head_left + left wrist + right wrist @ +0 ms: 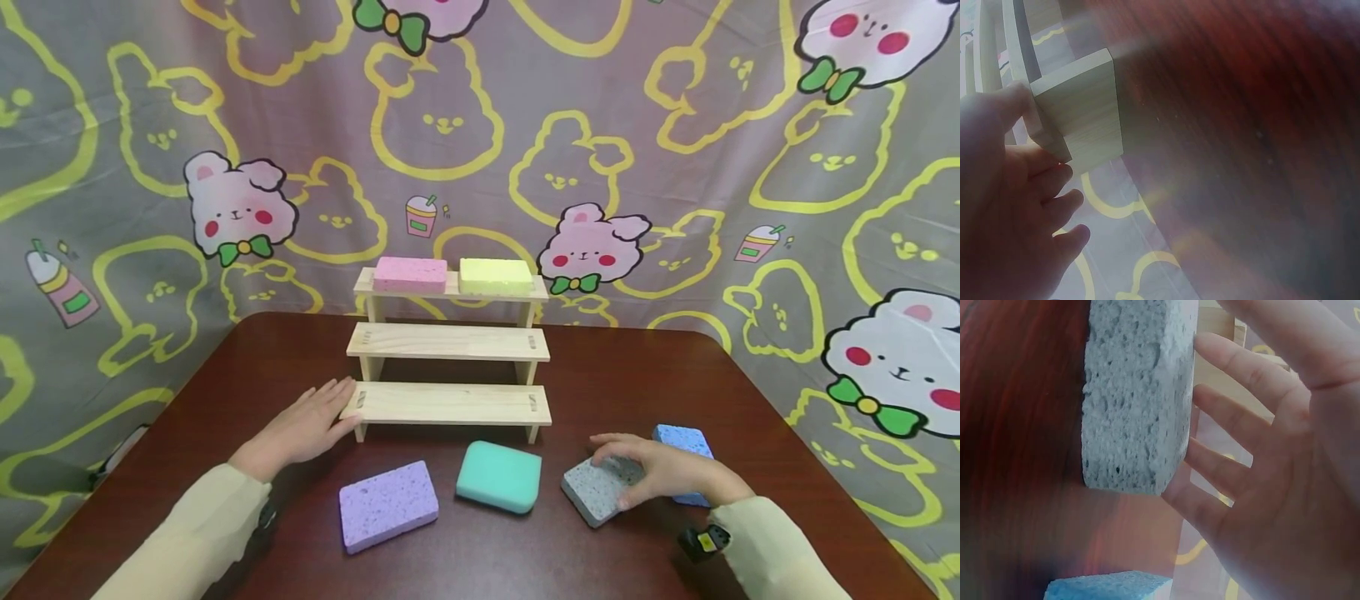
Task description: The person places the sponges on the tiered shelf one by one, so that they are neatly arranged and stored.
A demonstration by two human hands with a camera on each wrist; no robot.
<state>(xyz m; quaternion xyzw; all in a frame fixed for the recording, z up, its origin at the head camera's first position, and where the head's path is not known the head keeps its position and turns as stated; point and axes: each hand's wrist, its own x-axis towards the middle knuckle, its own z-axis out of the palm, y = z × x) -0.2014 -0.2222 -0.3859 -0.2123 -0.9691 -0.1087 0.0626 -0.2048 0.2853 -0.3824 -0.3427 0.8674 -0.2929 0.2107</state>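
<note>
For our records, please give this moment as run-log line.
left hand: touching bottom step; right hand: gripping gray sponge; top step: pink sponge, yellow sponge; table: purple sponge, teal block, blue sponge

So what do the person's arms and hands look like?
Both the left hand and right hand are bare, with no gloves. The left sleeve and right sleeve are long and pale cream. A small dark gadget with a yellow mark shows at the right cuff.

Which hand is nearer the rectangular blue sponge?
Right. The right hand is beside the blue sponge, touching the rectangular grey sponge; the left hand is farther, at the pale wooden stand.
</note>
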